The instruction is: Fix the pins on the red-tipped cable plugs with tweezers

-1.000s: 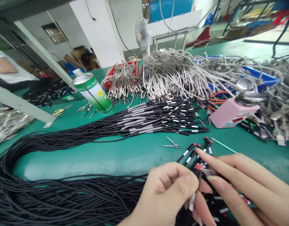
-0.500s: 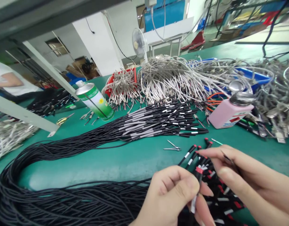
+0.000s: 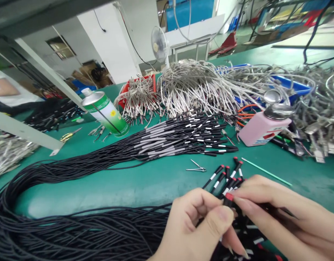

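Thumb and fingers of my left hand pinch a black cable end with a red tip, which points up. My right hand is at the right of that tip, its thumb and forefinger pressed together beside it. A dark, thin item shows between the right hand's fingers, too hidden to name. Behind and below both hands lie more black cable ends with white bands and red tips. Black cables run off to the left from under my left hand.
Tweezers and a green swab stick lie on the green table. Beyond are grey-sleeved black cables, a pink bottle, a green-white can and heaped white cables. A person is at the far left.
My right hand's fingertips have come down and closed together beside the red tip. The red tip now shows more upright above my left fingers. The green stick is more exposed.
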`<state>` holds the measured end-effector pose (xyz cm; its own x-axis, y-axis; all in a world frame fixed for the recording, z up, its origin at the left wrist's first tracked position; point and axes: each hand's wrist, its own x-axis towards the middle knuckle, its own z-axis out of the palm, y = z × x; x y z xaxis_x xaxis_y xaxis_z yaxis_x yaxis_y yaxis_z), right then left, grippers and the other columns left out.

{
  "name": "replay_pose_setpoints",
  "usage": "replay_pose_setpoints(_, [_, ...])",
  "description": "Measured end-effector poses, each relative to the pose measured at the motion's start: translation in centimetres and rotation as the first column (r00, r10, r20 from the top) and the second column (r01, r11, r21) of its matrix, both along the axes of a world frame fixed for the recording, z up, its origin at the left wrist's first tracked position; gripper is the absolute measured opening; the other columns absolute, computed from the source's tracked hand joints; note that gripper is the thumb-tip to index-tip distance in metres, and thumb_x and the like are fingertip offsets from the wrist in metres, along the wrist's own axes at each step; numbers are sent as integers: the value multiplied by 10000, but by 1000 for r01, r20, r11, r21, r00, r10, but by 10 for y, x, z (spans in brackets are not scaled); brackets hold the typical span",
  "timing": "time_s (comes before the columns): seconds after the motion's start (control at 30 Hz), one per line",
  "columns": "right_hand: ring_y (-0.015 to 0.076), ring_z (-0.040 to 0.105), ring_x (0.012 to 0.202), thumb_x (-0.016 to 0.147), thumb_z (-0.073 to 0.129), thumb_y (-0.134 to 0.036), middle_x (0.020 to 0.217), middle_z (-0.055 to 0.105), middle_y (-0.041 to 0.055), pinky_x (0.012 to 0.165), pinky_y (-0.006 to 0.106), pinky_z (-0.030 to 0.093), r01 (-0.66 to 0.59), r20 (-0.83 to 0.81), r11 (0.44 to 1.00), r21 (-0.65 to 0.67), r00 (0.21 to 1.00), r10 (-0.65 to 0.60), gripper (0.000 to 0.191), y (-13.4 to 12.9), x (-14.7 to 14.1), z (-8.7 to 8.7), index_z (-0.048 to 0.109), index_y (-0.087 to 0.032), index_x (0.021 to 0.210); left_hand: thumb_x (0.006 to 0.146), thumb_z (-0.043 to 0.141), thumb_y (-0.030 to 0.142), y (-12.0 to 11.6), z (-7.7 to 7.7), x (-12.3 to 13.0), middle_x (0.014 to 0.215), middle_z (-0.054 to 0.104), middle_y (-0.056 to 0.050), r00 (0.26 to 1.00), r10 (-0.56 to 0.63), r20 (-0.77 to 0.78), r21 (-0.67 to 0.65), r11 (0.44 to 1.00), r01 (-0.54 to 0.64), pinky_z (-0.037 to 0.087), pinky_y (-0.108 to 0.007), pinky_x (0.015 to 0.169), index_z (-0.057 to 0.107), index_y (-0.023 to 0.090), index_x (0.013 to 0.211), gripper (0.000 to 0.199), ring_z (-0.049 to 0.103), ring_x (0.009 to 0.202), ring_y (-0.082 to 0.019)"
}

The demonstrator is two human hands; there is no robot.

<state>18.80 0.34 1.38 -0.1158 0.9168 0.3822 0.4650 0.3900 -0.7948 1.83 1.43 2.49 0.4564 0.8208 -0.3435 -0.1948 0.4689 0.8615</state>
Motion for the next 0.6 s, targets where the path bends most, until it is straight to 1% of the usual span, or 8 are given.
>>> replay_pose_setpoints(0.03, [142,631,638,824,649,-238,728,644,0,495,192,516,-26,11,1000,9,1000,26,13,0,0,0,644,-248,832,718,675,608,0,0,0,523,566,-8,1000,-11,0,4,1000,11,325,-211,503,484,170,683,479,457,447,-74])
replay_pose_setpoints(0.1, [121,612,636,864,592,-200,715,616,-11,498,182,501,-86,50,995,44,995,84,60,-1,0,-1,610,-257,873,721,669,609,0,1,1,532,565,-11,1000,-21,2,1,1000,21,330,-211,502,479,172,685,478,460,448,-75])
replay_pose_setpoints(0.2, [92,576,617,883,547,-164,706,577,-27,494,171,478,-73,106,991,113,992,61,101,-2,-1,-2,569,-258,911,717,673,611,-1,0,2,532,568,-13,1000,-23,-6,-11,1000,22,340,-210,508,475,172,683,483,470,452,-76])
replay_pose_setpoints(0.33, [82,559,610,852,573,-134,716,563,-22,501,169,477,-80,150,978,190,987,51,124,-5,2,-2,559,-233,925,712,673,618,-1,-2,2,536,572,-15,1000,-24,4,-17,1000,24,357,-213,510,484,167,682,490,461,440,-71])
replay_pose_setpoints(0.4, [79,566,615,845,575,-117,724,574,-24,510,164,485,-93,157,977,193,986,63,150,-5,2,-1,564,-232,940,727,666,609,-2,-3,1,521,569,-9,1000,-18,8,-18,1000,18,360,-213,514,508,159,701,478,460,442,-73])
replay_pose_setpoints(0.43, [78,566,614,848,568,-113,721,577,-27,510,163,485,-80,146,979,188,988,53,152,-6,1,0,567,-236,937,736,662,603,-2,-3,1,514,567,-6,1000,-13,10,-19,1000,13,361,-213,518,525,153,716,471,460,443,-74])
replay_pose_setpoints(0.53, [81,577,611,877,536,-141,712,581,-34,485,159,482,-24,84,990,138,996,13,130,-5,-2,2,575,-257,922,776,639,574,-3,-5,1,506,566,0,1000,-10,24,-7,1000,11,368,-214,532,576,133,769,446,457,452,-75])
replay_pose_setpoints(0.6, [91,600,621,890,537,-184,733,597,-30,473,158,495,38,70,993,108,997,-45,102,-5,-4,3,591,-267,917,799,629,547,-4,-6,0,504,568,1,999,-10,42,8,1000,10,370,-209,536,589,130,772,420,446,453,-70])
